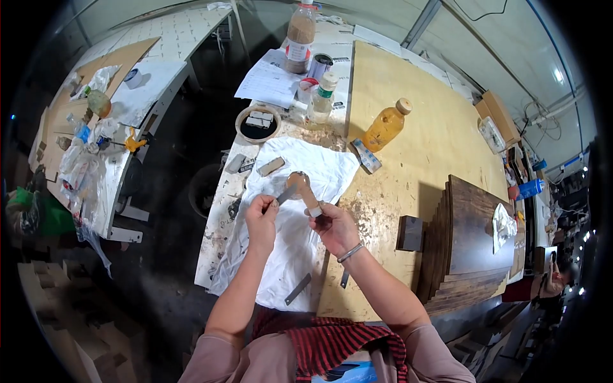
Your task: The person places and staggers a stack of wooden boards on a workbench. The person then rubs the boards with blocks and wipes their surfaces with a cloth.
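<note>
Two hands work over a crumpled white cloth (341,167) at the centre of the frame.
The right hand (336,228) pinches the pale lower end of a brown piece (308,194), mid-frame, its long axis slanting down to the right from a rounded head; material unclear. The left hand's (262,220) fingertips are closed on a flat, narrow grey blade (287,194), tip pointing up-right to the head.
</note>
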A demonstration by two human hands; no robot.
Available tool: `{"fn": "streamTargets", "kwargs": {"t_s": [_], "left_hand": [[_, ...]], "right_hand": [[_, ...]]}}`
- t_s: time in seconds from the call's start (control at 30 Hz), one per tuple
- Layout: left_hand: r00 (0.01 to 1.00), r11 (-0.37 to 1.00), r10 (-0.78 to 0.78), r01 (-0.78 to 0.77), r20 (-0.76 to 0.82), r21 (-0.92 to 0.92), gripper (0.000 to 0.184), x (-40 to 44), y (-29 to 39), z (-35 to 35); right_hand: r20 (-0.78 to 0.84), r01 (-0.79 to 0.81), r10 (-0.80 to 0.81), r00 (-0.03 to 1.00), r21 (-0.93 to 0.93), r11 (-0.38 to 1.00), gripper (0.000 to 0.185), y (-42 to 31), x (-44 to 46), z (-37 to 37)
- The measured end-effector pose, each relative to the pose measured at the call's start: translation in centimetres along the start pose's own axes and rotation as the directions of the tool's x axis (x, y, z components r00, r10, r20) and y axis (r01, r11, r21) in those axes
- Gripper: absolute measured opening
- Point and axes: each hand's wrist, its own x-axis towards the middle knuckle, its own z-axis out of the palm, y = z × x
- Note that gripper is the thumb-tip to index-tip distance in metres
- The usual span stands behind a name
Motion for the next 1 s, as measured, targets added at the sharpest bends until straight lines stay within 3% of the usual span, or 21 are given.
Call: {"fn": "streamTargets", "kwargs": {"t_s": [0.1, 0.23, 0.63, 0.77, 0.93, 1.0], "left_hand": [[0.994, 0.995, -0.091, 0.093, 0.054, -0.033, 0.006, -1.0, -0.3, 0.1], [0.997, 0.997, -0.071, 0.071, -0.014, -0.026, 0.006, 0.2, -0.3, 0.0], [0.996, 0.995, -0.061, 0.066, 0.072, -0.069, 0.006, -1.7, 0.6, 1.0], [0.999, 0.998, -0.047, 0.047, -0.001, -0.045, 0.006, -0.1, -0.4, 0.4], [0.994, 0.992, -0.081, 0.087, 0.067, -0.088, 0.005, -1.8, 0.1, 1.1], [0.996, 0.989, -0.090, 0.092, 0.024, -0.118, 0.004, -1.2, -0.5, 0.8]], "right_hand": [[-0.001, 0.004, -0.004, 1.000, 0.004, 1.000, 0.023, 0.0, 0.2, -0.4], [0.004, -0.006, 0.006, 1.000, -0.008, 1.000, 0.023, -0.3, -0.2, -0.2], [0.022, 0.000, 0.001, 1.000, -0.041, 0.999, 0.027, -0.1, 0.7, -1.1], [0.035, -0.008, 0.009, 0.999, -0.037, 0.999, 0.027, -0.1, 0.6, -1.0], [0.018, -0.012, 0.011, 1.000, 0.014, 1.000, 0.027, -0.3, 0.8, -1.2], [0.017, -0.026, 0.026, 1.000, 0.015, 1.000, 0.027, -0.5, 0.6, -1.2]]}}
